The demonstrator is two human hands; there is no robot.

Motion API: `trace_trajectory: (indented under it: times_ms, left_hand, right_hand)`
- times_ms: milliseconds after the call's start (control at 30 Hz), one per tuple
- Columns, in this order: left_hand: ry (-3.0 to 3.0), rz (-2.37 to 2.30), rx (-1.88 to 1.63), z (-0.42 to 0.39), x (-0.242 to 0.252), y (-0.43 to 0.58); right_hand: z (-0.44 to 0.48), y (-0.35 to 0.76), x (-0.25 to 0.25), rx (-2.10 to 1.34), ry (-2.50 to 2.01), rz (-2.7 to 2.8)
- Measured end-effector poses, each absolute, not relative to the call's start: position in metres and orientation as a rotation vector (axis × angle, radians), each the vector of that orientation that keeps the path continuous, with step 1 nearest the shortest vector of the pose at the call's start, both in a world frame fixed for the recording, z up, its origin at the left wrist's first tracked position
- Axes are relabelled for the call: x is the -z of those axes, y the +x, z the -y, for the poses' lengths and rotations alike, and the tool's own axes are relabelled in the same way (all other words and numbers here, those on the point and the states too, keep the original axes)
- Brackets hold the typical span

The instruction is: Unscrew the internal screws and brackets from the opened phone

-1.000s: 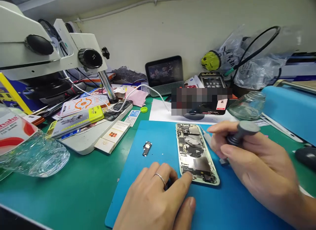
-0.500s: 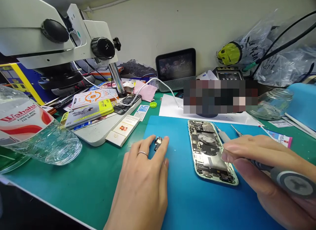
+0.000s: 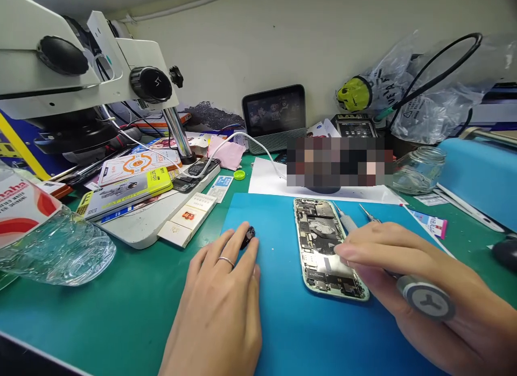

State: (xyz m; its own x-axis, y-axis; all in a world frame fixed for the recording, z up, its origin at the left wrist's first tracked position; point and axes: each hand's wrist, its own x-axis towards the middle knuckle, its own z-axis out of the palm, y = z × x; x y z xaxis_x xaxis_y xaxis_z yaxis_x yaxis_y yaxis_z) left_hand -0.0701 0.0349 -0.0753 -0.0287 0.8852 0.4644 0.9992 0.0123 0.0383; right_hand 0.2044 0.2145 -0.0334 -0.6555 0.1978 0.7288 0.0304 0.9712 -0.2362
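Observation:
My left hand point(image 3: 222, 295), with a ring on one finger, rests at the left of the blue mat. Its fingertips close on a small black phone part point(image 3: 250, 235), partly hidden behind them. My right hand point(image 3: 399, 279) grips a screwdriver point(image 3: 428, 300); the grey end cap with a Y mark faces me, and its tip is hidden. Left of that hand, an opened phone point(image 3: 332, 252) lies face up with its inner boards and battery bare. The right fingertips overlap the phone's right edge from my viewpoint; I cannot tell if they touch it.
Tweezers point(image 3: 346, 218) and a second pointed tool point(image 3: 368, 213) lie beyond the phone. A water bottle point(image 3: 60, 241) stands at the left under a microscope point(image 3: 121, 69). A cigarette box point(image 3: 188, 220), a glass jar point(image 3: 422, 171) and a small screen point(image 3: 275, 117) stand around the blue mat point(image 3: 291, 333).
The view has swung slightly right. The small part in my left fingers now shows a black face instead of its silvery one. My right hand still holds the screwdriver near the phone.

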Motion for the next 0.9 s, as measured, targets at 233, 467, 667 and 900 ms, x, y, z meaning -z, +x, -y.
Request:
trace_trajectory:
  times_ms: [233, 467, 667, 900]
  left_hand:
    - [-1.973, 1.991, 0.736, -0.037, 0.068, -0.063]
    - [-1.825, 2.288, 0.968, -0.037, 0.065, -0.044]
    - [-1.783, 2.271, 1.015, -0.038, 0.058, -0.047]
    - [-2.078, 1.836, 0.985, -0.032, 0.059, -0.034]
  right_hand:
    - [-0.217, 0.204, 0.029, -0.288, -0.133, 2.303]
    - [-0.215, 0.201, 0.025, -0.283, -0.119, 2.317]
    - [-0.216, 0.195, 0.026, -0.293, -0.054, 2.201]
    - [-0.212, 0.197, 0.023, -0.262, -0.151, 2.258]
